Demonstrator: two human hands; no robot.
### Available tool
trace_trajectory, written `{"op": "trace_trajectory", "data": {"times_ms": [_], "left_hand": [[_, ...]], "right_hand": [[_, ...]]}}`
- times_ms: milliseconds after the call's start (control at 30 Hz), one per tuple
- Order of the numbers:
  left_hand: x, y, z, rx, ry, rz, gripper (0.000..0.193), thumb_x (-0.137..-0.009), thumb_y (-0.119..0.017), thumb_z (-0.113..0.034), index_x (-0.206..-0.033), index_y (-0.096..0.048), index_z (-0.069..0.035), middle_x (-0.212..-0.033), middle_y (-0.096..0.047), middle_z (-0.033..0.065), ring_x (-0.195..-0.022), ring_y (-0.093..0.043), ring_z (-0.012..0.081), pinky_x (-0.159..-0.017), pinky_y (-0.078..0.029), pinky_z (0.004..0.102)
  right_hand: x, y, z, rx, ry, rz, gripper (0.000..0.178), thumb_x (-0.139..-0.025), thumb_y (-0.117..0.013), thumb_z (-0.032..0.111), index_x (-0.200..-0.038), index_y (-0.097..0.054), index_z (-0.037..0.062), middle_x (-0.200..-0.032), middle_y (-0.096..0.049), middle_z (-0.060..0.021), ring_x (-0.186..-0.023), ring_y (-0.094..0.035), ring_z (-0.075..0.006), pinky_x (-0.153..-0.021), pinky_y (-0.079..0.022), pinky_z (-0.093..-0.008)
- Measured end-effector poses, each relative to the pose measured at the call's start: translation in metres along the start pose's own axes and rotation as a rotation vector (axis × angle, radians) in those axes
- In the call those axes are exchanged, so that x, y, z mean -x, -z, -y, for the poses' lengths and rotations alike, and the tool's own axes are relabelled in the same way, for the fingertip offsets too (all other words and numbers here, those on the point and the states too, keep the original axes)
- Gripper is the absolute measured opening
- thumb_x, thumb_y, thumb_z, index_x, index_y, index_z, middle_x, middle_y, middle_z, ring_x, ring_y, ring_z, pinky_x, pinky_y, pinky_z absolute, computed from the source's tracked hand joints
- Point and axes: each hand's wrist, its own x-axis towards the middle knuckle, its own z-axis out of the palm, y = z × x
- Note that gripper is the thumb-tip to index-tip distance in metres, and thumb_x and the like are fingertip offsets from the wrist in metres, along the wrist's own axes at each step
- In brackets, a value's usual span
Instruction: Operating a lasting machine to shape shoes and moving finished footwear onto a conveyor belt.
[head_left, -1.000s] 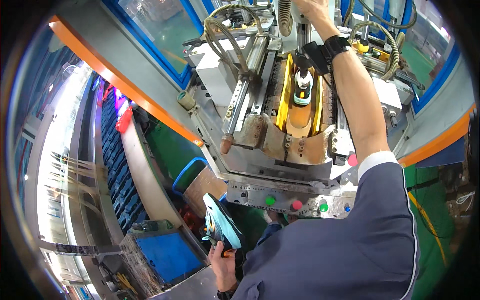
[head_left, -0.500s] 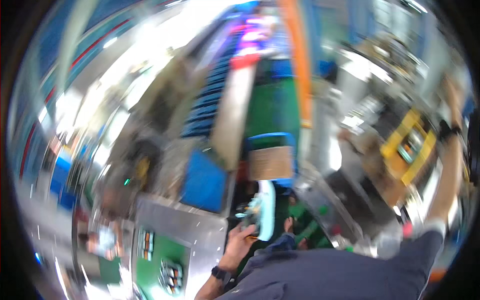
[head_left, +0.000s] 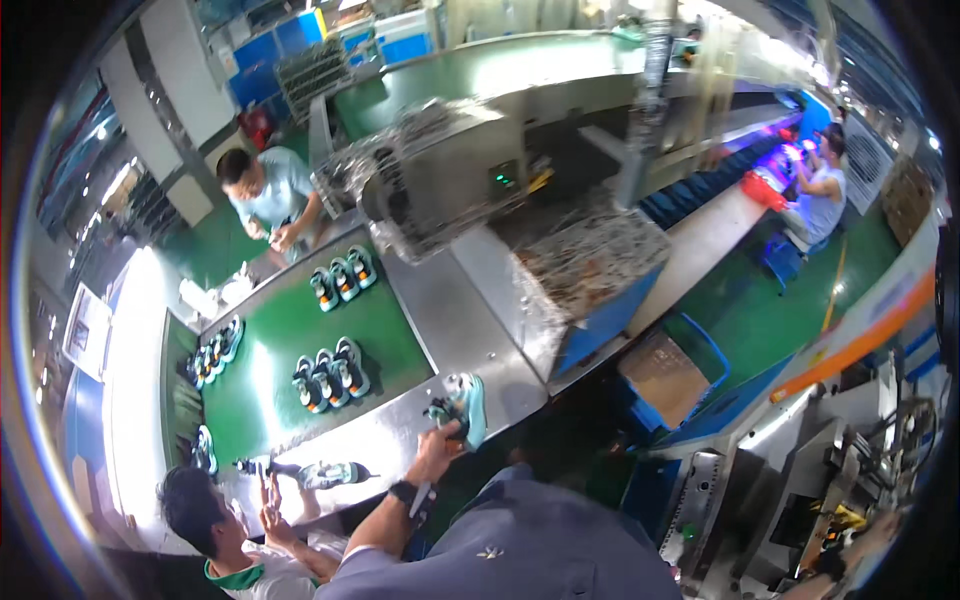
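My left hand (head_left: 434,453), wearing a dark wristwatch, is closed on a mint-green sneaker (head_left: 470,408) with dark and orange parts. It holds the sneaker just past the metal edge of a work table. My right hand (head_left: 872,538) is far out at the lower right rim, beside a machine (head_left: 815,500) with yellow parts. Blur and the picture's edge hide its fingers. On the table's green conveyor belt (head_left: 255,330) stand groups of similar sneakers (head_left: 330,376), and another group of sneakers (head_left: 341,277) farther back.
At lower left a co-worker (head_left: 215,530) sits near a sneaker lying on the metal edge (head_left: 332,474). Another person (head_left: 270,200) stands across the belt. A blue-framed chair (head_left: 665,380) stands to the right, and a plastic-wrapped machine (head_left: 440,175) behind the table. Farther right sits someone (head_left: 822,195).
My view has swung left, bringing the belt and its sneakers into full sight. My left hand still holds the sneaker. My right hand now shows lower at the right rim.
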Motion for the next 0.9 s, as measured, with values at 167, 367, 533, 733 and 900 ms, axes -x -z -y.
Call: {"op": "trace_trajectory", "data": {"times_ms": [167, 367, 533, 733, 900], "left_hand": [[-0.120, 0.117, -0.049, 0.014, -0.074, -0.237, 0.024, -0.082, -0.072, -0.014, -0.097, -0.063, 0.003, -0.091, -0.068, 0.0147, -0.071, -0.067, 0.0249, -0.059, -0.057, 0.0367], [-0.191, 0.155, -0.140, 0.116, -0.100, -0.424, 0.031, -0.084, -0.071, -0.020, -0.107, -0.060, -0.002, -0.094, -0.066, 0.0127, -0.068, -0.064, 0.0256, -0.060, -0.056, 0.0442], [-0.253, 0.212, -0.216, 0.284, -0.222, -0.612, 0.030, -0.080, -0.074, -0.017, -0.104, -0.062, -0.005, -0.090, -0.065, 0.0107, -0.063, -0.061, 0.0226, -0.052, -0.052, 0.0392], [-0.361, 0.353, -0.309, -0.007, -0.343, -0.728, 0.029, -0.075, -0.076, -0.015, -0.098, -0.061, -0.003, -0.073, -0.062, 0.0045, -0.056, -0.057, 0.0163, -0.047, -0.046, 0.0326], [-0.380, 0.414, -0.331, -0.533, -0.886, -0.984, 0.049, -0.082, -0.065, -0.011, -0.125, -0.050, 0.009, -0.116, -0.062, 0.0237, -0.104, -0.061, 0.0288, -0.086, -0.048, 0.0340]], "right_hand": [[0.122, -0.277, 0.111, -0.201, -0.066, 0.522, 0.033, -0.095, -0.058, 0.024, -0.121, -0.061, 0.0032, -0.103, -0.065, -0.0050, -0.083, -0.063, -0.0153, -0.074, -0.051, -0.0241], [0.238, -0.530, 0.265, -0.026, 0.501, 0.963, 0.025, -0.093, -0.059, 0.013, -0.114, -0.063, -0.0001, -0.108, -0.067, -0.0085, -0.096, -0.063, -0.0150, -0.083, -0.049, -0.0260], [0.340, -0.643, 0.366, 0.340, 0.606, 0.984, 0.039, -0.095, -0.052, 0.019, -0.127, -0.055, -0.0040, -0.123, -0.062, -0.0160, -0.114, -0.058, -0.0253, -0.099, -0.043, -0.0347], [0.311, -0.702, 0.328, 0.626, 0.537, 0.865, 0.048, -0.097, -0.045, 0.028, -0.131, -0.051, -0.0060, -0.132, -0.056, -0.0225, -0.121, -0.052, -0.0366, -0.105, -0.036, -0.0390], [0.298, -0.730, 0.300, 0.673, 0.567, 0.938, 0.048, -0.097, -0.044, 0.030, -0.129, -0.052, -0.0060, -0.131, -0.055, -0.0240, -0.122, -0.051, -0.0384, -0.106, -0.035, -0.0402]]}}
